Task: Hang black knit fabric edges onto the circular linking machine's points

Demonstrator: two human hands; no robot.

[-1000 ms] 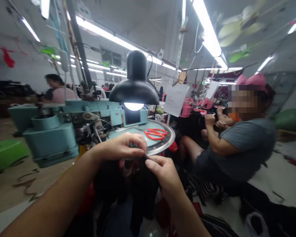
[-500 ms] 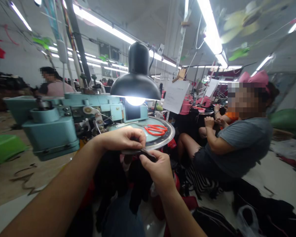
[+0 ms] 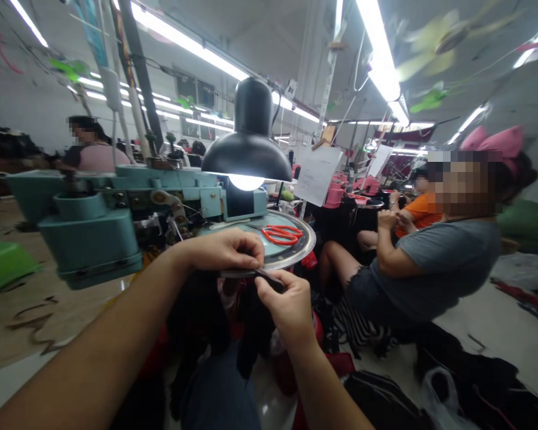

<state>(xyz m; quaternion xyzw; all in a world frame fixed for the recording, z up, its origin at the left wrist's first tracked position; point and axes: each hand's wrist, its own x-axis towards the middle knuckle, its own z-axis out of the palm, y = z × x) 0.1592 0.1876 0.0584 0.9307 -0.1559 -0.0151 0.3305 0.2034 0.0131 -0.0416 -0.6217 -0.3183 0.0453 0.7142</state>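
Observation:
Close together at the near rim of the round dial plate [image 3: 307, 242] are my two hands. My left hand [image 3: 233, 249] is closed, thumb and fingers pinching the edge of a piece of dark fabric [image 3: 271, 279]. From the other side my right hand [image 3: 291, 301] grips the same dark fabric between thumb and bent fingers. Part of the fabric is hidden behind the fingers. On the plate, just beyond my hands, lie scissors with red handles [image 3: 282, 234]. A black lamp [image 3: 246, 156] shines down over the plate.
A teal linking machine [image 3: 89, 236] stretches to the left. On the right sits a co-worker in a grey shirt [image 3: 434, 251], with dark garments [image 3: 470, 370] on the floor nearby. A green stool [image 3: 6, 266] stands at far left. A paper sheet [image 3: 318, 173] hangs behind the lamp.
My hands keep their grip on the dark fabric in nearly the same spot. The view has shifted slightly, and the co-worker at right leans further back to the right.

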